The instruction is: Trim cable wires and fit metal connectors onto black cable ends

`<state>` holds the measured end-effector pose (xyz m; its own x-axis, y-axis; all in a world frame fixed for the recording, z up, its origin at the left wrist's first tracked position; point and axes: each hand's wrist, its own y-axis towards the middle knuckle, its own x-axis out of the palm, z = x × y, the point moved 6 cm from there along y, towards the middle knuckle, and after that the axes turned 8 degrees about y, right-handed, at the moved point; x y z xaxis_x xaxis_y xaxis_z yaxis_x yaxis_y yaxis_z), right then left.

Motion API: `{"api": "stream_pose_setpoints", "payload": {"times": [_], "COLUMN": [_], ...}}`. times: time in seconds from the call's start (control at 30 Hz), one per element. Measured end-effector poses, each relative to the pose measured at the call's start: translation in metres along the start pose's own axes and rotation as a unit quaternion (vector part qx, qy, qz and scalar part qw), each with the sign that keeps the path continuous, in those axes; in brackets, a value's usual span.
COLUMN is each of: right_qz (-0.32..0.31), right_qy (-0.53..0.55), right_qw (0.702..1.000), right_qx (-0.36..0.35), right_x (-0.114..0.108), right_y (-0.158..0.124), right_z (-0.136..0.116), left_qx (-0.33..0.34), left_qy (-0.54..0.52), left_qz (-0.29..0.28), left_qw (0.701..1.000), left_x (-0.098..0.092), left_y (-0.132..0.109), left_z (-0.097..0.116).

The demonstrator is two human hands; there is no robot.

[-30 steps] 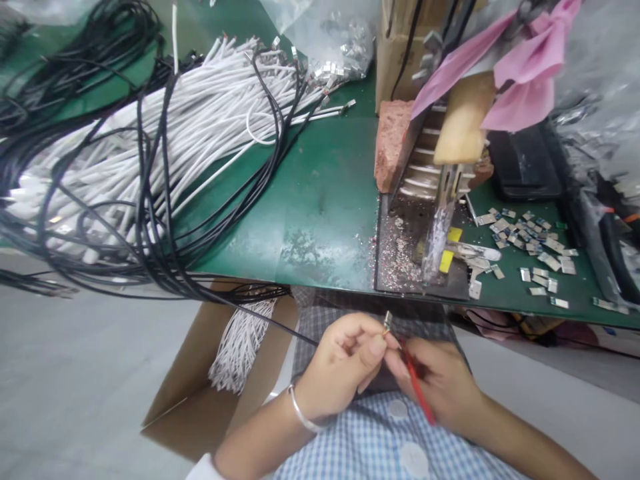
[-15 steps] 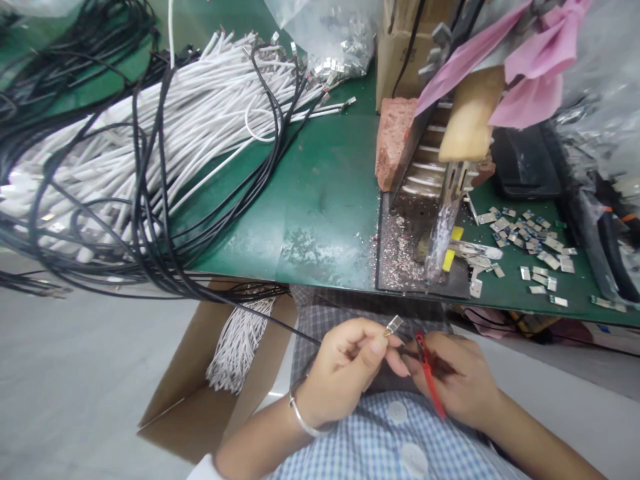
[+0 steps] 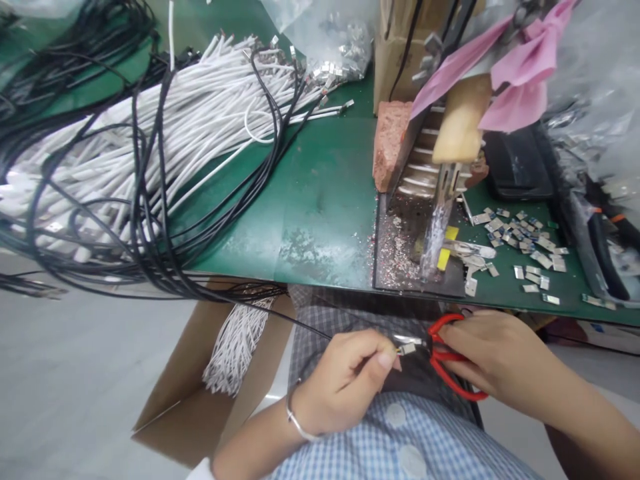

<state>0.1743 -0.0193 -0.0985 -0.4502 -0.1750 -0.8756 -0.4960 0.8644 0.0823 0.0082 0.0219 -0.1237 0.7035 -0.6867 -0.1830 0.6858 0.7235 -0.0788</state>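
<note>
My left hand (image 3: 345, 377) pinches the end of a black cable (image 3: 305, 325) in front of my lap. A small metal USB plug (image 3: 407, 349), with thin wires at its base, sticks out past the fingertips. My right hand (image 3: 493, 353) grips red-handled scissors (image 3: 457, 389), with the handles spread apart. Their blades point left and lie right beside the plug; whether they touch it I cannot tell. The cable runs left from my hand to a looped bundle of black cables (image 3: 165, 247) hanging over the table's edge.
White cables (image 3: 200, 127) lie piled on the green table (image 3: 325, 173). A soldering iron (image 3: 437, 227) stands above a dark, solder-spattered plate (image 3: 395, 253) near a brick (image 3: 391, 143). Loose plugs (image 3: 520, 233) are scattered at right. Below, a cardboard box (image 3: 170, 407) holds white cables.
My right hand has moved right and turned, and the scissors have opened with their blades now beside the plug. The plug has tipped from pointing upward to pointing right.
</note>
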Motion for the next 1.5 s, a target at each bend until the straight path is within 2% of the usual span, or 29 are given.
{"api": "stream_pose_setpoints", "payload": {"times": [0.1,0.2,0.3,0.43,0.77,1.2,1.33,1.5], "right_qz": [-0.014,0.017,0.033,0.032,0.023,0.036,0.034,0.022], "right_qy": [0.021,0.016,0.027,0.045,0.060,0.075,0.077,0.092], "right_qw": [1.000,1.000,0.999,0.998,0.998,0.996,0.996,0.995], "right_qx": [-0.005,0.020,0.005,-0.025,-0.029,-0.026,-0.029,-0.024], "right_x": [0.000,-0.003,-0.003,0.000,0.002,0.006,0.007,0.008], "right_y": [-0.001,-0.001,-0.001,-0.001,-0.002,-0.003,-0.003,0.001], "right_z": [0.002,0.005,0.003,-0.003,-0.003,-0.003,-0.004,-0.006], "left_qx": [-0.006,-0.022,-0.036,-0.042,-0.066,-0.088,-0.072,-0.010], "left_qy": [-0.025,-0.067,-0.093,-0.118,-0.169,-0.151,-0.132,-0.107], "left_qz": [-0.029,-0.054,-0.068,-0.075,-0.068,-0.109,-0.113,-0.107], "left_qw": [0.999,0.996,0.993,0.989,0.981,0.979,0.982,0.988], "left_x": [0.001,0.003,0.004,0.006,0.008,0.012,0.011,0.007], "left_y": [0.001,0.000,-0.001,-0.002,-0.004,-0.004,-0.003,0.001], "left_z": [-0.002,-0.005,-0.007,-0.008,-0.011,-0.011,-0.007,0.002]}}
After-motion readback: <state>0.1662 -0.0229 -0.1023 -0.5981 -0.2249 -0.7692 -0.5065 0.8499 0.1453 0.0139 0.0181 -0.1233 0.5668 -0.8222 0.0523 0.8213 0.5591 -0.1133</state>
